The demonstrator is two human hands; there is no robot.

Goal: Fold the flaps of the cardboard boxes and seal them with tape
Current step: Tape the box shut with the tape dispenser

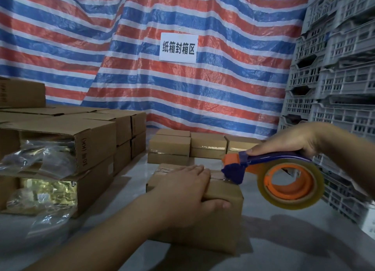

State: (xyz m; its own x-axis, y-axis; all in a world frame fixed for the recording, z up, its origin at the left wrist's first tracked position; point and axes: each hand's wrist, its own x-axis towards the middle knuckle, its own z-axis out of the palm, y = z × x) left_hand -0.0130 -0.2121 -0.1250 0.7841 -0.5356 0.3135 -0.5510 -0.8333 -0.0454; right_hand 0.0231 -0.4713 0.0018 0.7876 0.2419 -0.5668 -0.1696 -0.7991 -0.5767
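**Right grip clamped on tape dispenser, left hand flat on box**

Right hand (292,142) had its grip wrapped round the blue handle of the tape dispenser (269,175), fingers curled over the top, thumb hidden. Dispenser's blue-and-orange head touched the top of the cardboard box (215,216) at its far right edge, on a strip of clear tape (218,177) running along the centre seam. One roll of clear tape on the orange hub, hanging off to the right of the box.

Left hand (188,191) lay palm-down on the box top, fingers straight and together pointing toward the dispenser, thumb bent down over the near edge. Grip open, pressing rather than pinching. Fingertips just beside the dispenser head.

Box sat on the pale desk (284,240), centre frame, flaps down.

Counts: one box in hand. Sealed small boxes (168,148) behind it, at least four visible, exact number unclear. Larger carton stack (91,144) at left; two cartons open at the side, showing gold packets and clear plastic bags (40,161).

Both forearms bare; left reached in from bottom left, right from the right edge, wrist raised above the dispenser.

Behind: striped tarp (142,47), a white sign (178,48), grey plastic crates (334,77) stacked right.
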